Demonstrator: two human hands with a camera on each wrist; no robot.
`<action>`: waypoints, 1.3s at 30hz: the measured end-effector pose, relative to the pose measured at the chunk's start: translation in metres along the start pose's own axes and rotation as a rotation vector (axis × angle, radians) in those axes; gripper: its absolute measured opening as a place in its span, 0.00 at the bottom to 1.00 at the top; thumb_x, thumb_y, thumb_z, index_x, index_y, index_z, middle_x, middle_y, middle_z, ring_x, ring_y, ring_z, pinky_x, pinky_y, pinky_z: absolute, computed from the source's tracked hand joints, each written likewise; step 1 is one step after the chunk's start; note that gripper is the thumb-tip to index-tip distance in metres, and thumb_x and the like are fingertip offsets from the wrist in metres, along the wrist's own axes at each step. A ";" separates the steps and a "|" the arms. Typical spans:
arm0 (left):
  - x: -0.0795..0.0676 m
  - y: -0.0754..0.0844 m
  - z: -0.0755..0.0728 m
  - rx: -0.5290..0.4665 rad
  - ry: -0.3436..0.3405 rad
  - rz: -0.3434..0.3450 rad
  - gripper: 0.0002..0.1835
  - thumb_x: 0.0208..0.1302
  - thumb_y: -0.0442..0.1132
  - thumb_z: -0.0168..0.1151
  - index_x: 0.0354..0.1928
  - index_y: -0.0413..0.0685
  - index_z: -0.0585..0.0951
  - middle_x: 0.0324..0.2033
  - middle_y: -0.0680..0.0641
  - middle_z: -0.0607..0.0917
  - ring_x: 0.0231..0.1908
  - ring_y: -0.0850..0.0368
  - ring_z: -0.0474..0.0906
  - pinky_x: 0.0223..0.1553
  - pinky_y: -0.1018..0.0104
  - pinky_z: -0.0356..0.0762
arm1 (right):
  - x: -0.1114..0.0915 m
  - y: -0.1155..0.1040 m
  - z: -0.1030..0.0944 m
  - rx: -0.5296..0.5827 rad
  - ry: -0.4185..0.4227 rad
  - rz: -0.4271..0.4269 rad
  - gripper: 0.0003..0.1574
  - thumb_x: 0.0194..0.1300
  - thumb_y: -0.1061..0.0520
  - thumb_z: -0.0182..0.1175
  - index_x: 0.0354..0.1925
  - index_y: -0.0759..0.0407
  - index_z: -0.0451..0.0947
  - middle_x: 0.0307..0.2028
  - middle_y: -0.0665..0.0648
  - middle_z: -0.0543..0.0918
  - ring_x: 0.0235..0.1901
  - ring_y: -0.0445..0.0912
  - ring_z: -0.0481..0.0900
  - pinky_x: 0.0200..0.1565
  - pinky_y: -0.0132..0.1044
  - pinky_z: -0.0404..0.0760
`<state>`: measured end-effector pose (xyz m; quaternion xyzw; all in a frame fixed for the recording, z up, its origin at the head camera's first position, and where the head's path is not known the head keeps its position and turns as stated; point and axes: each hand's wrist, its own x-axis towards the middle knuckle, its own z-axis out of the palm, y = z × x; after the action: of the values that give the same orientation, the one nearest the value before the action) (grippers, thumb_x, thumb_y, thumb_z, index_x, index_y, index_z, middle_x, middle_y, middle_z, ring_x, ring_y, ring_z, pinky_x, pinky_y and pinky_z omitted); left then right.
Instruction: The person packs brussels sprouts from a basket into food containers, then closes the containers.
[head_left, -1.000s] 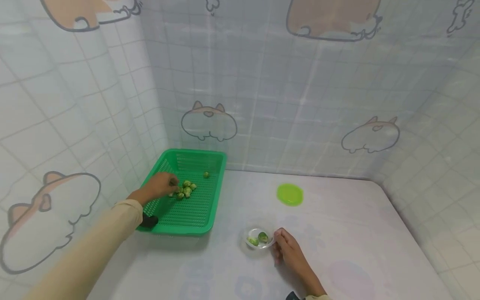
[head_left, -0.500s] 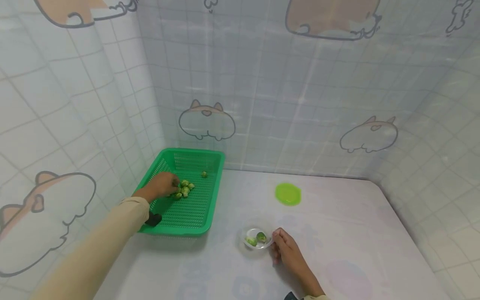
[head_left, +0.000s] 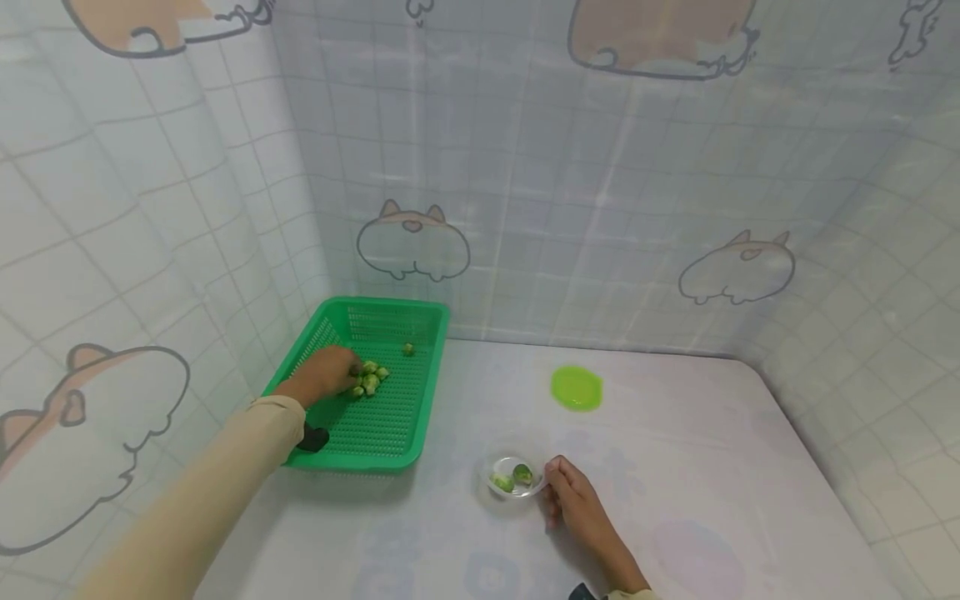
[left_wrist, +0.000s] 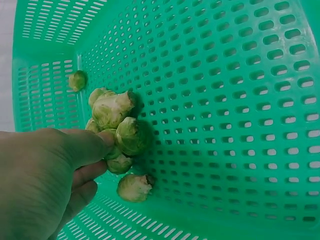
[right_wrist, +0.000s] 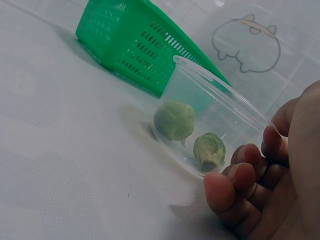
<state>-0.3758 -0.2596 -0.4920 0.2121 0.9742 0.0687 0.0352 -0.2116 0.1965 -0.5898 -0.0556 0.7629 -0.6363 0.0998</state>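
Observation:
My left hand reaches into a green plastic basket at the left. In the left wrist view its thumb and fingers pinch a Brussels sprout at the edge of a small cluster. Beside the fingertips lie several more Brussels sprouts, and a lone Brussels sprout sits by the basket wall. My right hand holds the rim of a clear plastic bowl on the table. Two Brussels sprouts lie in the bowl, seen through its wall in the right wrist view.
A bright green round lid lies flat on the white table, behind the bowl. White tile-patterned curtains with cartoon dogs stand around the back and both sides.
My left hand has moved slightly right and closer to the sprouts, its fingers now at the cluster. My right hand stays at the bowl. The whole view has shifted a little.

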 end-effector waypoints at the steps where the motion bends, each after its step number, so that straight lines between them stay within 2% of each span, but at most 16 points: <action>1: 0.000 0.000 0.000 -0.002 -0.001 -0.002 0.08 0.65 0.32 0.67 0.45 0.39 0.88 0.42 0.41 0.88 0.42 0.45 0.84 0.41 0.49 0.84 | 0.000 0.000 0.000 -0.002 -0.001 -0.006 0.23 0.82 0.44 0.44 0.38 0.62 0.68 0.27 0.55 0.73 0.19 0.44 0.73 0.20 0.39 0.81; 4: -0.001 -0.001 -0.003 -0.012 -0.004 -0.007 0.05 0.65 0.32 0.67 0.41 0.41 0.88 0.36 0.45 0.88 0.35 0.50 0.82 0.35 0.54 0.82 | 0.000 -0.002 0.001 -0.003 -0.002 -0.019 0.23 0.82 0.45 0.44 0.38 0.62 0.68 0.27 0.55 0.72 0.19 0.44 0.72 0.20 0.39 0.81; 7: -0.003 -0.001 -0.006 -0.030 -0.002 0.005 0.04 0.66 0.31 0.66 0.34 0.43 0.87 0.28 0.48 0.84 0.28 0.54 0.75 0.29 0.59 0.75 | 0.000 -0.004 0.001 0.001 0.005 -0.017 0.23 0.82 0.45 0.45 0.38 0.64 0.68 0.27 0.56 0.73 0.19 0.45 0.73 0.20 0.39 0.81; 10: -0.006 -0.001 -0.009 -0.060 0.027 0.013 0.04 0.66 0.30 0.65 0.34 0.42 0.87 0.28 0.47 0.85 0.28 0.55 0.76 0.30 0.58 0.76 | -0.001 -0.006 0.000 -0.006 0.008 0.001 0.24 0.82 0.46 0.43 0.41 0.66 0.68 0.29 0.56 0.73 0.20 0.45 0.73 0.21 0.39 0.81; 14: -0.011 -0.003 -0.011 -0.106 0.058 0.013 0.07 0.66 0.30 0.65 0.43 0.38 0.87 0.37 0.41 0.88 0.32 0.51 0.83 0.37 0.51 0.83 | -0.002 -0.010 0.001 -0.010 0.011 0.037 0.22 0.84 0.49 0.41 0.42 0.67 0.68 0.30 0.56 0.73 0.20 0.46 0.73 0.21 0.37 0.80; 18: -0.016 -0.002 -0.015 -0.140 0.060 0.006 0.12 0.67 0.32 0.65 0.50 0.35 0.85 0.44 0.38 0.88 0.42 0.44 0.85 0.45 0.45 0.84 | -0.007 -0.022 0.002 0.007 0.009 0.047 0.19 0.83 0.54 0.41 0.40 0.68 0.68 0.29 0.58 0.72 0.20 0.46 0.73 0.20 0.36 0.79; 21: -0.019 0.000 -0.018 -0.159 0.073 0.012 0.12 0.67 0.33 0.66 0.50 0.34 0.85 0.45 0.38 0.88 0.46 0.40 0.84 0.48 0.43 0.83 | -0.011 -0.029 0.003 0.010 0.007 0.031 0.18 0.83 0.54 0.42 0.39 0.67 0.68 0.29 0.58 0.72 0.19 0.46 0.72 0.20 0.36 0.79; 24: -0.021 0.001 -0.022 -0.170 0.087 0.030 0.12 0.67 0.34 0.66 0.49 0.34 0.85 0.44 0.37 0.88 0.47 0.39 0.84 0.48 0.43 0.82 | -0.010 -0.024 0.003 0.011 0.013 0.027 0.19 0.83 0.53 0.42 0.39 0.66 0.68 0.29 0.57 0.72 0.19 0.45 0.72 0.20 0.37 0.79; 30: -0.026 0.005 -0.024 -0.202 0.118 0.027 0.14 0.68 0.36 0.66 0.51 0.36 0.85 0.47 0.38 0.88 0.49 0.40 0.84 0.50 0.44 0.82 | -0.005 -0.011 0.002 0.009 0.003 0.000 0.21 0.83 0.49 0.42 0.40 0.66 0.68 0.29 0.57 0.72 0.19 0.45 0.72 0.20 0.39 0.80; 39: -0.027 0.022 -0.022 -0.216 0.211 0.066 0.13 0.64 0.36 0.70 0.49 0.39 0.87 0.43 0.43 0.90 0.45 0.45 0.86 0.47 0.47 0.84 | -0.003 -0.002 0.002 0.007 0.003 0.017 0.24 0.82 0.44 0.43 0.40 0.63 0.68 0.30 0.56 0.72 0.20 0.45 0.73 0.21 0.39 0.81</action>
<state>-0.3446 -0.2539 -0.4661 0.2304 0.9520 0.1961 -0.0469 -0.2077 0.1946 -0.5884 -0.0478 0.7611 -0.6384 0.1042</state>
